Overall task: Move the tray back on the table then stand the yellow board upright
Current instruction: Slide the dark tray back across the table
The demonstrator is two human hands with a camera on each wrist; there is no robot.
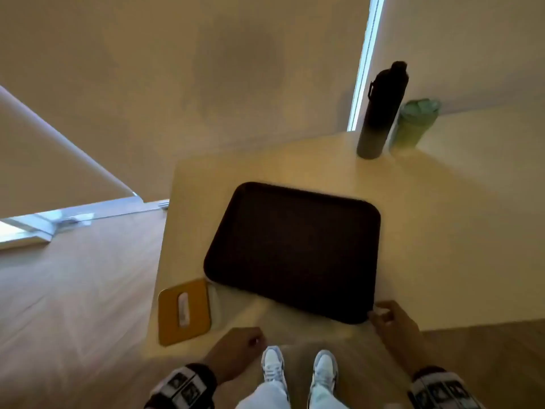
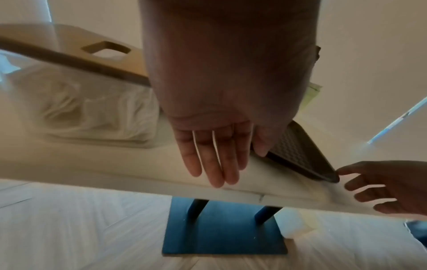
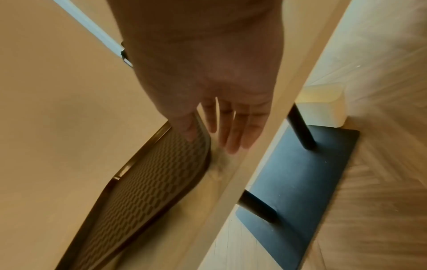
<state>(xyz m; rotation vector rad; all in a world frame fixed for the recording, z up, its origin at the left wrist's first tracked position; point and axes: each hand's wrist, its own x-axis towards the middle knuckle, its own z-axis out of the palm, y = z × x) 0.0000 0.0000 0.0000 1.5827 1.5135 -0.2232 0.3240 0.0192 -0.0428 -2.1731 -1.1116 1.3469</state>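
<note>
A dark brown tray (image 1: 295, 252) lies flat on the pale table (image 1: 442, 231), near its front edge. My right hand (image 1: 382, 314) is at the tray's near right corner, its fingers (image 3: 231, 135) straight and the thumb against the textured tray (image 3: 143, 186) rim. The yellow board (image 1: 184, 311), which has a handle slot, lies flat at the table's front left corner and overhangs the edge. My left hand (image 1: 253, 339) hovers by the front edge between the board and the tray. Its fingers (image 2: 215, 164) are straight and hold nothing, with the tray (image 2: 298, 153) to their right.
A tall black bottle (image 1: 383, 113) and a green tumbler (image 1: 413, 125) stand at the table's back edge by the wall. Crumpled clear plastic (image 2: 92, 109) lies under the yellow board (image 2: 69, 51). The table's dark base plate (image 2: 224, 235) sits on the wooden floor by my shoes (image 1: 274, 364).
</note>
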